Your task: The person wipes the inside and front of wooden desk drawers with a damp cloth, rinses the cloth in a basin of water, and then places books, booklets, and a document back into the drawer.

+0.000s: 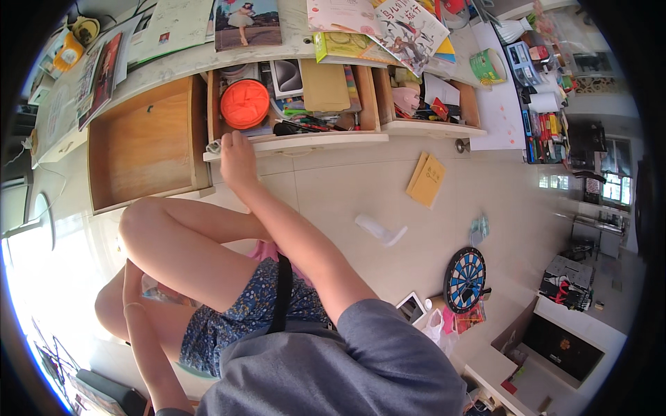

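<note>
My right hand (238, 158) is at the front left corner of the pulled-out middle drawer (312, 139), fingers curled. A small crumpled grey-white cloth (213, 147) pokes out beside it on the drawer's front edge. Inside that drawer are a round orange fabric item (244, 104), a white box (286, 79), a tan notebook (326, 86) and several pens (312, 125). My left forearm (136, 322) reaches down between my bent legs. The left hand (133, 266) is mostly hidden behind my knee, next to a clear plastic bag (166, 291).
At left, another drawer (145, 148) is pulled out and bare inside. The right drawer (432, 125) holds small items. Books (411, 34) overhang the marble-look desktop (192, 57). On the tiled floor lie tan booklets (426, 179), a white object (380, 230) and a dartboard (465, 281).
</note>
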Demonstrator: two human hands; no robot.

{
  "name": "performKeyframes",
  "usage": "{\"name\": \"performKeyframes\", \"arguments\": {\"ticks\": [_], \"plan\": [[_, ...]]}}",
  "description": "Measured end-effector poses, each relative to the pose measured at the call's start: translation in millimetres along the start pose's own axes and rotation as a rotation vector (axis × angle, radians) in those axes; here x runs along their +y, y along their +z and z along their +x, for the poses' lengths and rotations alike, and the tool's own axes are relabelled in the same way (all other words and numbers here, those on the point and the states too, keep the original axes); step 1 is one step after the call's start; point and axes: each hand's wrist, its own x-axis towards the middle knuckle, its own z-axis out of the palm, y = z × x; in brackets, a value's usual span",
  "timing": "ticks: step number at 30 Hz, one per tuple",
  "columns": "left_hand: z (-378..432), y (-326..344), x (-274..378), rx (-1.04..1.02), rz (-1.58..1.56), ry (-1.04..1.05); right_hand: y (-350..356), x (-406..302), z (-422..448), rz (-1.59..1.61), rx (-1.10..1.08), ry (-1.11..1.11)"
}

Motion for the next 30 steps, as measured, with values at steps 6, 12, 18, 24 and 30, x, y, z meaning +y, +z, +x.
{"name": "performKeyframes", "arguments": {"ticks": [6, 12, 18, 24, 30], "plan": [[-4.4, -2.7, -1.9, 0.007, -0.01, 0.0, -70.8, 105.6, -25.3, -0.098, 0.123, 0.079], [-18.3, -3.4, -14.7, 0.035, -0.03, -0.026, -194.6, 242.1, -41.8, -0.421, 0.292, 0.391], [-13.6, 0.4, -10.8, 0.024, -0.037, -0.008, -225.1, 345.0, -97.8, -0.432, 0.23, 1.067], [-13.7, -9.3, -8.0, 0.037, -0.007, 0.016, -229.4, 278.9, -51.4, -0.175, 0.311, 0.368], [1.6, -2.8, 6.8, -0.001, 0.006, 0.048, -166.8, 204.4, -33.7, -0.236, 0.115, 0.124]]}}
